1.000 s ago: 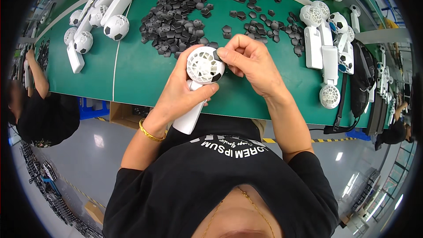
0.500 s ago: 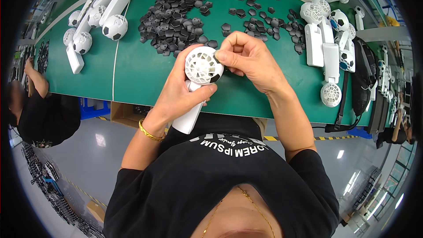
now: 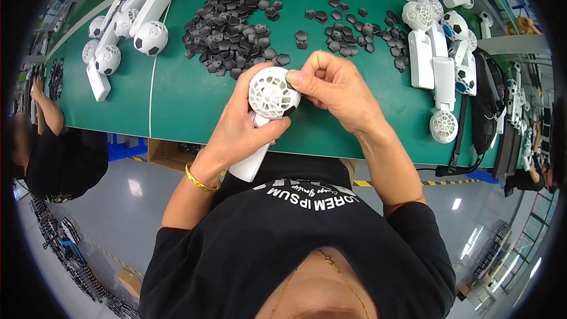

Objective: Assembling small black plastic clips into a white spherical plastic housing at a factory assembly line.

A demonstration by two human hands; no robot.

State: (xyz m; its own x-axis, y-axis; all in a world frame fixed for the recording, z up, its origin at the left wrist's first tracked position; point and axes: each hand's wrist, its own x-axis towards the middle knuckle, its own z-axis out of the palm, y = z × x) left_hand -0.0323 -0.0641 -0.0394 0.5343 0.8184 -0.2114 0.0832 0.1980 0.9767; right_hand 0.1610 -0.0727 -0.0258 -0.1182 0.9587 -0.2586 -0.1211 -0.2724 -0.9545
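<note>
My left hand (image 3: 236, 127) is wrapped round a white handheld fan (image 3: 270, 94) whose round head is styled like a football, with an open grille on its face. The fan's white handle slants down toward my body below the hand. A black pentagon panel shows at the lower right of the head. My right hand (image 3: 339, 94) is closed in a pinch at the head's upper right rim, thumb against it. A dark edge of a black pentagon piece (image 3: 289, 85) peeks out by the thumb; the rest is hidden.
Loose black pentagon pieces (image 3: 227, 29) lie heaped on the green table (image 3: 195, 103), with more scattered rightward. Several football fans (image 3: 150, 38) lie at left, others (image 3: 444, 127) at right beside a black bag (image 3: 487, 103). Another person (image 3: 65, 153) sits at the far left.
The fan head has tilted slightly and sits a touch lower, its grille turned more toward me. My right hand has shifted a little down, still pinching at the rim.
</note>
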